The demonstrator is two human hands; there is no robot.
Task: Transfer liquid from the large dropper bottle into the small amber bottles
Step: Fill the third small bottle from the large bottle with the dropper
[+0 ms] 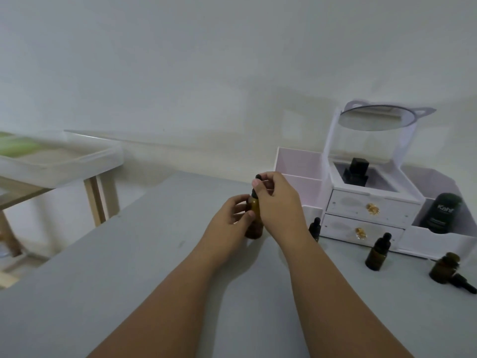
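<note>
The large amber dropper bottle (254,223) stands upright on the grey table (129,267). My left hand (232,215) wraps around its body. My right hand (278,200) pinches its black dropper cap (257,178) from above. To the right stand two capped small amber bottles, one (315,228) partly behind my right wrist and one (377,253) further out. A third small amber bottle (444,268) stands open near the right edge, with its black dropper (463,282) lying beside it.
A white cosmetic organiser (371,208) with two drawers and a round mirror (376,120) sits at the back right, holding a black bottle (356,171) and a dark tube (442,213). A wooden side table with a white tray (59,161) stands to the left.
</note>
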